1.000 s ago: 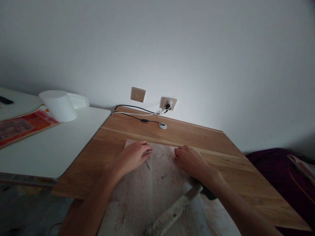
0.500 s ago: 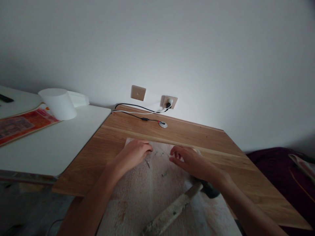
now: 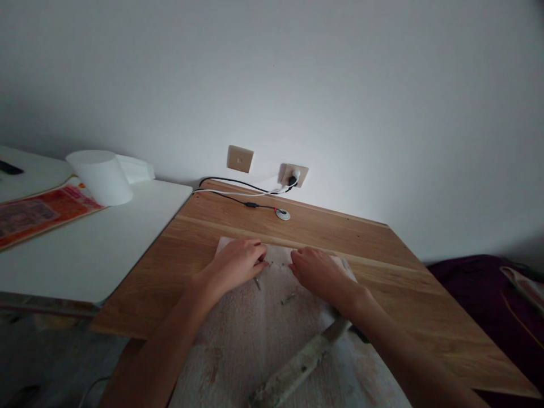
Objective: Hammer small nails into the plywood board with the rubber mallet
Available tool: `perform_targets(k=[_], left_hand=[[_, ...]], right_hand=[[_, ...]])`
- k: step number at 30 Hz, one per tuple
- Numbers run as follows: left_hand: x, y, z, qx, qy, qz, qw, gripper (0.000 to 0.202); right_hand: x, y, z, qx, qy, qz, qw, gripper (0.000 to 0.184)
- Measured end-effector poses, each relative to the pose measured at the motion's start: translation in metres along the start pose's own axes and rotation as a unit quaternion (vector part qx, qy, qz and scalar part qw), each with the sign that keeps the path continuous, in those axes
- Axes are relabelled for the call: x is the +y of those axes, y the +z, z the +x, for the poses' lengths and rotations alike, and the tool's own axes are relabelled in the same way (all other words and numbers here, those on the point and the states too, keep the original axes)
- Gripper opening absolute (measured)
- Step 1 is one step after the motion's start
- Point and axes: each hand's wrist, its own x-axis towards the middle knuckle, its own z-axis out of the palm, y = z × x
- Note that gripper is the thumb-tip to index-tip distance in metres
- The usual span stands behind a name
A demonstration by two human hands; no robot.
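Note:
A pale, worn board (image 3: 250, 345) lies on the wooden table (image 3: 306, 229), reaching toward me. Small nails or screws (image 3: 288, 298) are scattered on its far end. My left hand (image 3: 238, 262) rests on the board's far left part, fingers curled, with a nail just beneath its fingertips; whether it pinches one I cannot make out. My right hand (image 3: 317, 271) lies palm down beside it, fingers bent toward the small pieces. A hammer (image 3: 297, 365) with a whitish stained handle lies on the board under my right forearm.
A white table (image 3: 97, 243) adjoins on the left with a white cylinder (image 3: 101, 177) and a red printed sheet (image 3: 34, 211). Cables (image 3: 238, 195) run from a wall socket (image 3: 292, 175) across the table's far edge. Dark fabric (image 3: 480, 283) lies at the right.
My right hand has moved left toward my left hand and lowered onto the board. The left hand has barely shifted.

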Motion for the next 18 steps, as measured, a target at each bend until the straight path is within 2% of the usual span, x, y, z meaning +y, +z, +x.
perform_targets(k=[4,8,11,13,15,18], left_hand=[[-0.001,0.003,0.0,0.003,-0.002,-0.014,1.0,0.014],[-0.003,0.006,-0.002,0.003,0.004,-0.042,0.999,0.004],[-0.005,0.007,-0.002,-0.001,0.006,-0.063,0.998,0.011],[-0.005,0.007,-0.001,0.001,-0.002,-0.071,0.997,0.008],[-0.004,0.006,-0.001,0.014,-0.016,-0.085,0.996,0.005],[-0.001,0.005,-0.003,0.02,-0.006,-0.14,0.99,0.014]], right_hand=[[0.005,0.001,0.0,0.016,-0.022,0.019,0.999,0.018],[0.01,-0.005,-0.008,0.036,-0.038,0.066,0.996,0.018],[0.013,-0.007,-0.015,0.02,-0.078,0.121,0.989,0.015],[0.012,-0.007,-0.018,0.008,-0.094,0.143,0.985,0.016],[0.009,-0.005,-0.016,0.016,-0.078,0.142,0.987,0.021],[0.002,-0.002,-0.007,0.044,-0.033,0.119,0.991,0.028]])
